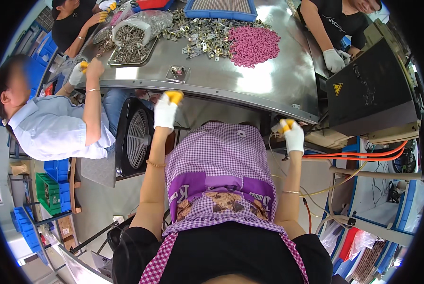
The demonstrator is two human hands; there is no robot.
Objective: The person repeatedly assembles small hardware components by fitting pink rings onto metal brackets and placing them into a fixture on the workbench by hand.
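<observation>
Both of your hands were up at the near edge of the counter [268,90], gloved in white with orange fingertips. Your left hand [166,110] touched the underside lip of that edge with its fingers curled, and your right hand [291,135] sat lower and further to your right, near the counter's corner beside the black machine box [370,92]; it looked closed around something small and pale, but what it pinched was too small to tell. Neither hand clearly carried a part. The nearest piece of work was the small square metal plate [178,73] lying flat on the counter just beyond your left hand, straight ahead of it and close to the edge, with no marked long axis. Your left hand was plainly the nearer one; your right stood well apart from it, across your checked apron [216,161]. Further away, toward the middle of the counter, lay the heap of loose metal clips [200,38] with the pile of pink rings [252,45] touching its right side, both beyond easy reach of either hand as they were. A tray of metal parts [129,45] sat to the left, nearer a co-worker's gloved hand [78,72].
</observation>
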